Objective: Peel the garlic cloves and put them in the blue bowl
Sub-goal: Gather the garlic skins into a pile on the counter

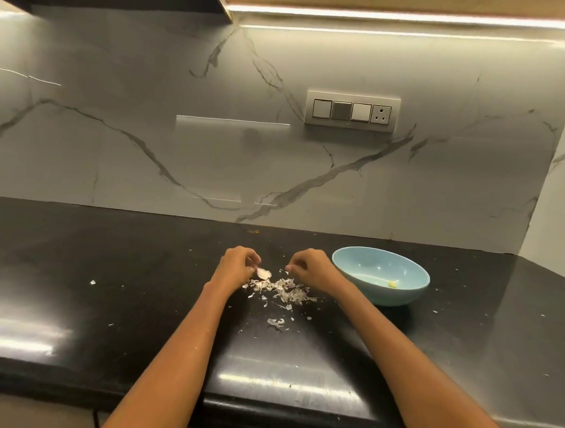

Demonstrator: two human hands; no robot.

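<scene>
My left hand (238,263) pinches a garlic clove (263,273) over the peel pile (285,289) on the bench (112,272) while my right hand (308,267) nips a skin scrap, blue bowl (380,276) kept close for drops.

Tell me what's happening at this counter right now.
A person is peeling garlic over a black countertop. The left hand pinches a garlic clove with skin still on it; the right hand picks at a small bit of skin. A pile of garlic skins lies beneath both hands. One peeled clove sits in the blue bowl to the right.
</scene>
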